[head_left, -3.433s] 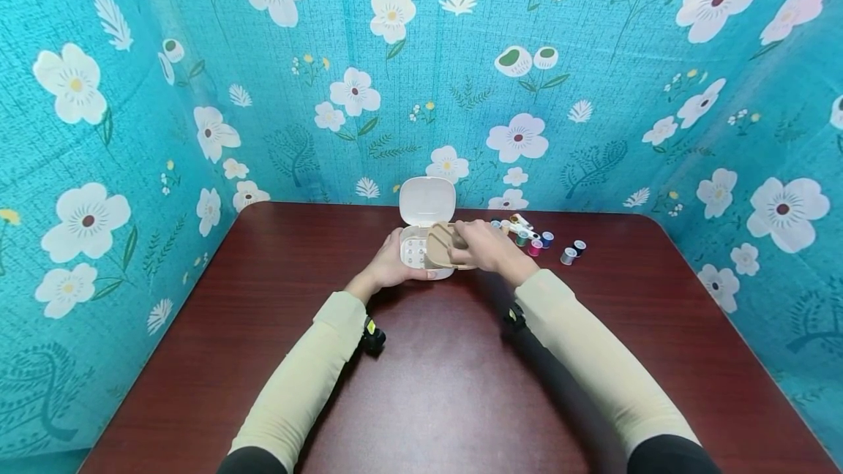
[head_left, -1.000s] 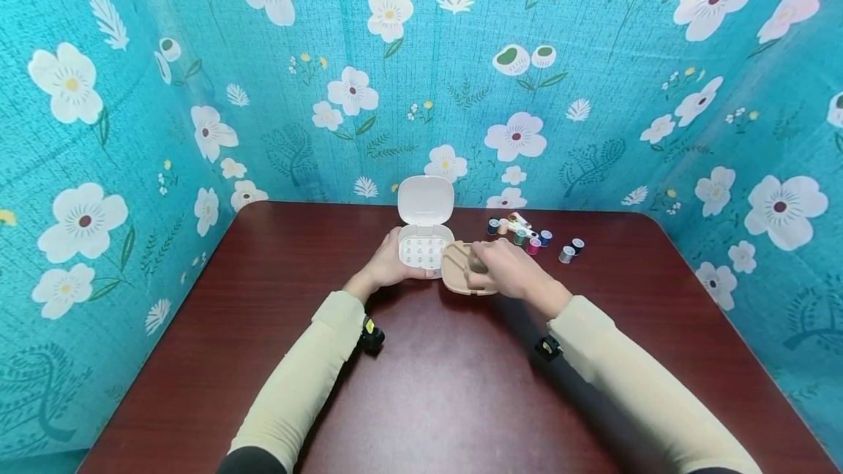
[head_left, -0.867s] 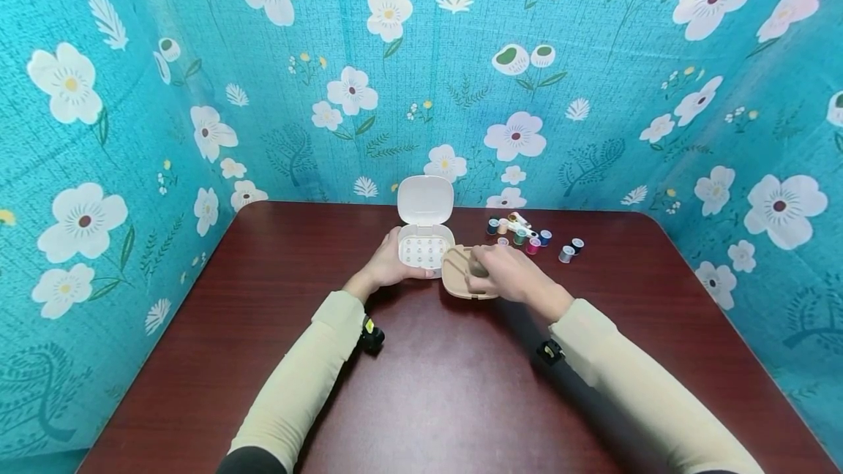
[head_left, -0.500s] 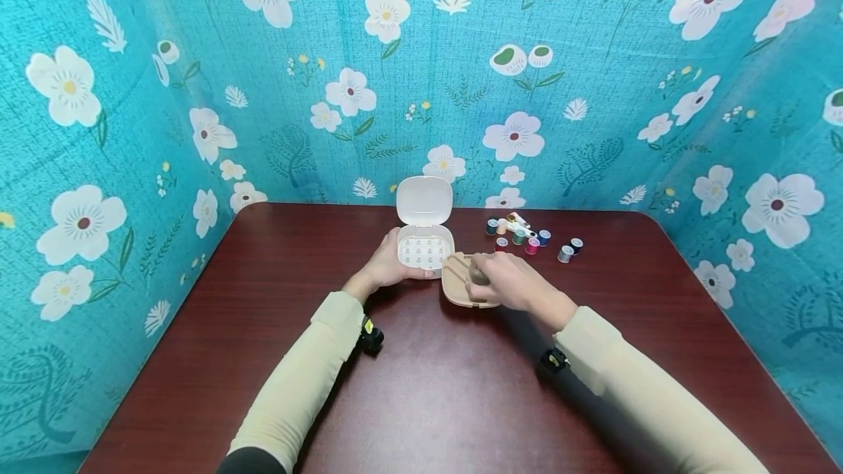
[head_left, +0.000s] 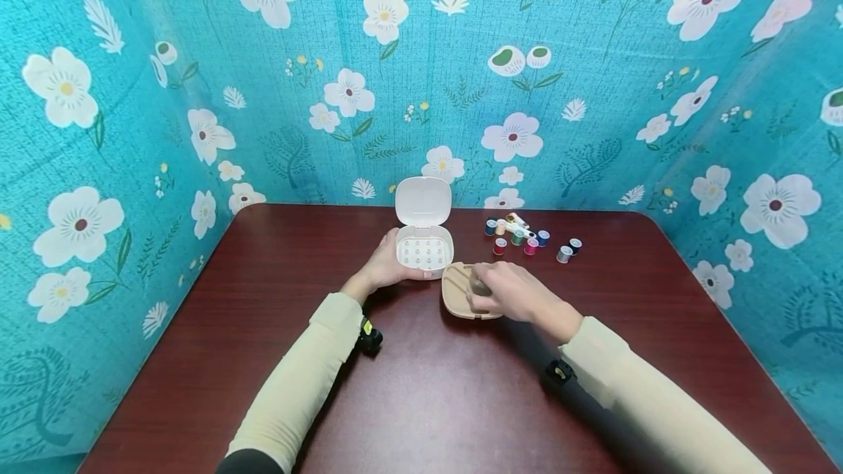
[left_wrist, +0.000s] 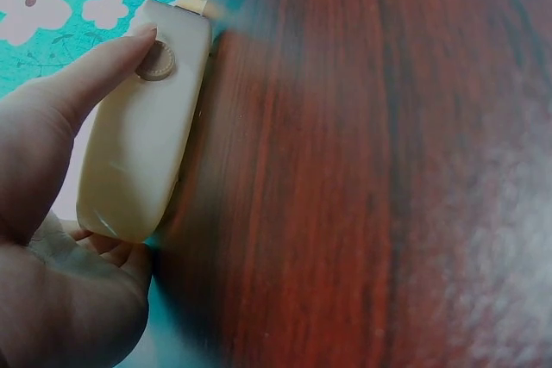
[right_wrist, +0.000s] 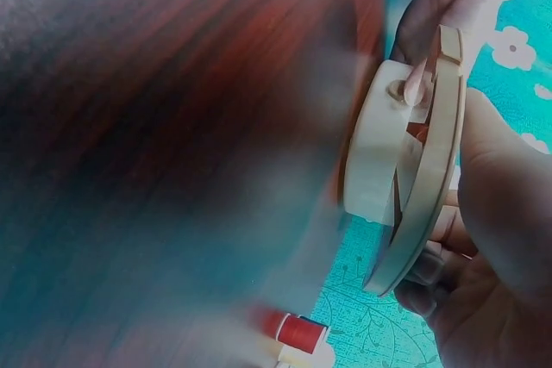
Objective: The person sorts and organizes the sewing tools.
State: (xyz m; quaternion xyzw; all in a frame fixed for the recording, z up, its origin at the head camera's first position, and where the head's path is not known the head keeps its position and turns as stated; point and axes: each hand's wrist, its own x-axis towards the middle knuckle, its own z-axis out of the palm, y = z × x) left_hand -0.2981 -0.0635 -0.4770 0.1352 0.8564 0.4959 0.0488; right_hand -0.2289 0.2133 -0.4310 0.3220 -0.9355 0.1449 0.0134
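Observation:
A white sewing box point(head_left: 424, 202) stands on the table with its hinged lid raised, rows of small pegs showing inside. My left hand point(head_left: 385, 263) grips its left side; in the left wrist view the thumb presses beside a round button on the box front point(left_wrist: 138, 152). Just right of the box and nearer to me is a beige tray point(head_left: 456, 292) with slanted ridges. My right hand point(head_left: 514, 292) holds this tray from above by its middle, the fingers curled and partly hidden. The right wrist view has the tray point(right_wrist: 435, 161) edge-on in front of the box.
Several thread spools, among them a red one point(head_left: 500, 246), a pink one point(head_left: 530, 246) and a silver one point(head_left: 563, 254), stand at the back right. Small white items point(head_left: 520, 225) lie among them. Floral blue cloth point(head_left: 296, 93) walls the table point(head_left: 421, 401) at the back and sides.
My right hand has drawn the beige tray out from over the white box, to the right and towards me, exposing the pegs. A red spool has come into sight. My left hand stays put.

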